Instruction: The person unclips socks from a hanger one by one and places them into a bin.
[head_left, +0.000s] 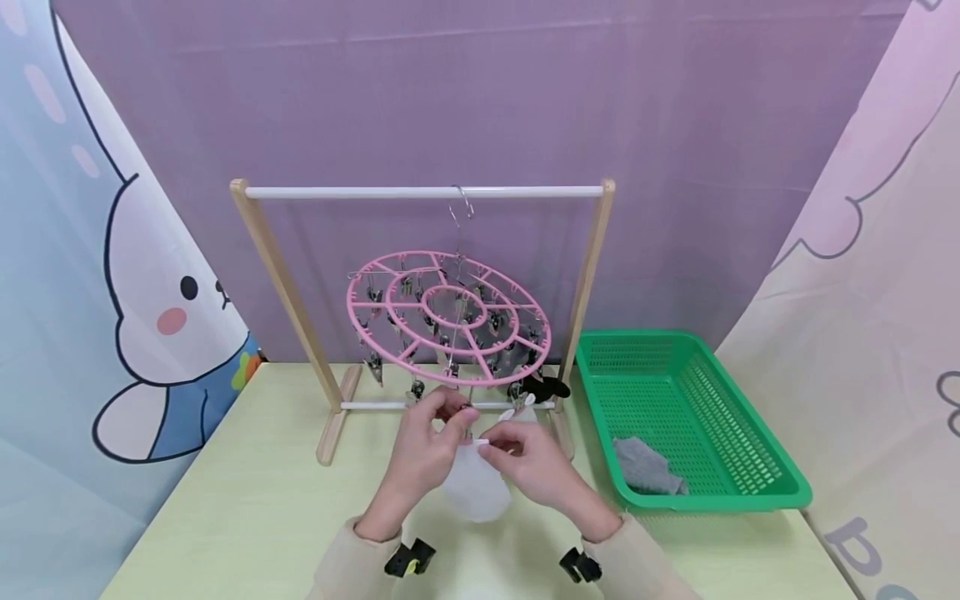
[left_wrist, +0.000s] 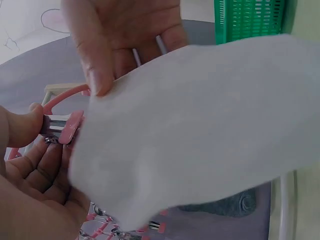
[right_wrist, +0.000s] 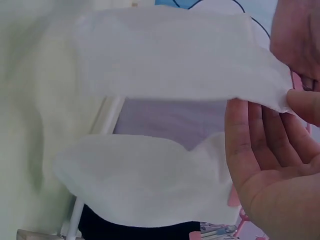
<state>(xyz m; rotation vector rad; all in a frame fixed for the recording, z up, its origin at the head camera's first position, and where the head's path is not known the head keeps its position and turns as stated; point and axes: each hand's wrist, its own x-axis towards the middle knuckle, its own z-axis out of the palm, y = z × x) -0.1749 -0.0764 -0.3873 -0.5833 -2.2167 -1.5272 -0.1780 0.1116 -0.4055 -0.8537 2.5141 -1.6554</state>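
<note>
A smooth, round-ended white cloth sock point(head_left: 477, 490) hangs below the right hand point(head_left: 534, 463), which pinches its edge; the left hand point(head_left: 422, 447) grips a pink-padded metal clip point(left_wrist: 71, 128).

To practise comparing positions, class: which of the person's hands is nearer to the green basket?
The right hand is nearer: it pinches a white cloth to the left of the green basket; the left hand, holding a clip, is farther left.

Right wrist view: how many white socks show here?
2: one white sock near the top, its edge pinched by the right hand; a second white sock lower down, in front of a black item. Others may be hidden behind.
</note>
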